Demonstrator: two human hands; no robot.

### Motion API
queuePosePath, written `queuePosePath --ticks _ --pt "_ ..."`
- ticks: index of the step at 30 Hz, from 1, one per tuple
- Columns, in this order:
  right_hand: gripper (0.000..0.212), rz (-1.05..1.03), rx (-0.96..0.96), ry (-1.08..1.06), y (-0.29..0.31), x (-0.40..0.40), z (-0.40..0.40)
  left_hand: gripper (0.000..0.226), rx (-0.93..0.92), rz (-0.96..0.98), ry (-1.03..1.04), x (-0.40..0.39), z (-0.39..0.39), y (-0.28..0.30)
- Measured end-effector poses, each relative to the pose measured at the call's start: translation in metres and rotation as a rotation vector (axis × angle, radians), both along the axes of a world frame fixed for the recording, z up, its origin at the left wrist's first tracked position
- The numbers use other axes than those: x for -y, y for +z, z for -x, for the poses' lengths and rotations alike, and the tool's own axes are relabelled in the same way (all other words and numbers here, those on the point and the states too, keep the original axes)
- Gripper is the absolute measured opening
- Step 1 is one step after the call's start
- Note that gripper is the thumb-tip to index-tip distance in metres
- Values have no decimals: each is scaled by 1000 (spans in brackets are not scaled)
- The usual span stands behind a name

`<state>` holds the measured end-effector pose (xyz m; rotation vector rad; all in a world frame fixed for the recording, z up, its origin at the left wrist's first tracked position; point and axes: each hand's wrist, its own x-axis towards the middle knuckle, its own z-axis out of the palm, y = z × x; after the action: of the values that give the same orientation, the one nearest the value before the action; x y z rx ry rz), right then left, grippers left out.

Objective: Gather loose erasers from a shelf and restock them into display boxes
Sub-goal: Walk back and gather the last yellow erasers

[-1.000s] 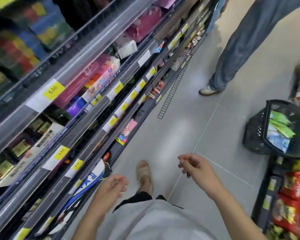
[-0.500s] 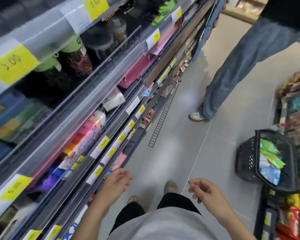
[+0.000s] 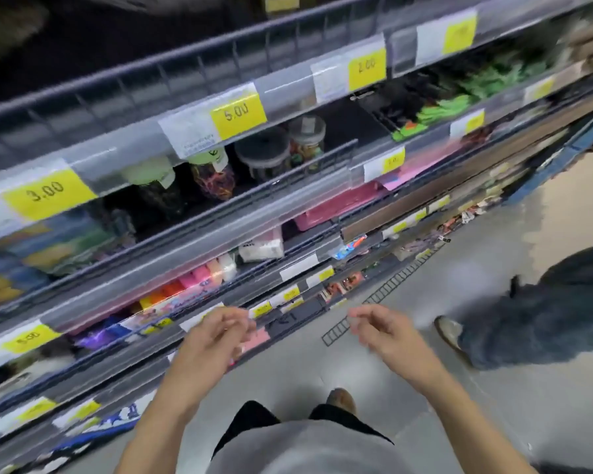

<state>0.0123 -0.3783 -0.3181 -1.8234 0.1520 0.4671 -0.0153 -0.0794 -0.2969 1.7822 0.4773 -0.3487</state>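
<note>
A row of coloured erasers (image 3: 199, 278) in pink, orange and yellow lies in a long display box on a middle shelf (image 3: 185, 254) to my left. A white pack (image 3: 261, 249) sits just right of them. My left hand (image 3: 216, 340) hovers in front of the lower shelves, below the erasers, with loosely curled fingers and nothing in it. My right hand (image 3: 380, 331) hangs over the floor, fingers loosely curled, also holding nothing. The picture is blurred by motion.
Jars (image 3: 264, 155) with lids stand on the shelf above, green items (image 3: 439, 107) farther right. Yellow price tags (image 3: 238, 114) line the shelf rails. A person's jeans leg and shoe (image 3: 452, 333) stand close on the right. A black wire strip (image 3: 367, 302) lies on the grey floor.
The view has swung up and left toward the shelves, and the black basket has left the frame. Both hands have risen slightly and stay empty. The other person's leg appears closer.
</note>
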Motion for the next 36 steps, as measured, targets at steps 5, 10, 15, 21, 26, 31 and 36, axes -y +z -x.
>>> queuePosePath --ticks 5,10,15,21,26,31,36 --pt "17 -45 223 168 72 -19 -70 15 372 -134 92 7 -25 108" --pt "15 -83 469 327 169 -56 -118 13 759 -528 237 1 -49 196" --pt "14 -127 721 389 252 -88 -151 35 976 -950 183 -10 -99 247" --pt "13 209 1000 325 301 -105 -212 51 773 -1302 30 -12 -137 249" --pt "37 853 893 460 311 -107 -273 52 765 -1513 -9 -15 -146 236" --pt "42 1005 731 593 312 -111 -299 52 796 -1519 10 -16 -150 233" --pt "32 921 713 589 312 -106 -312 55 766 -1490 9 -11 -147 235"
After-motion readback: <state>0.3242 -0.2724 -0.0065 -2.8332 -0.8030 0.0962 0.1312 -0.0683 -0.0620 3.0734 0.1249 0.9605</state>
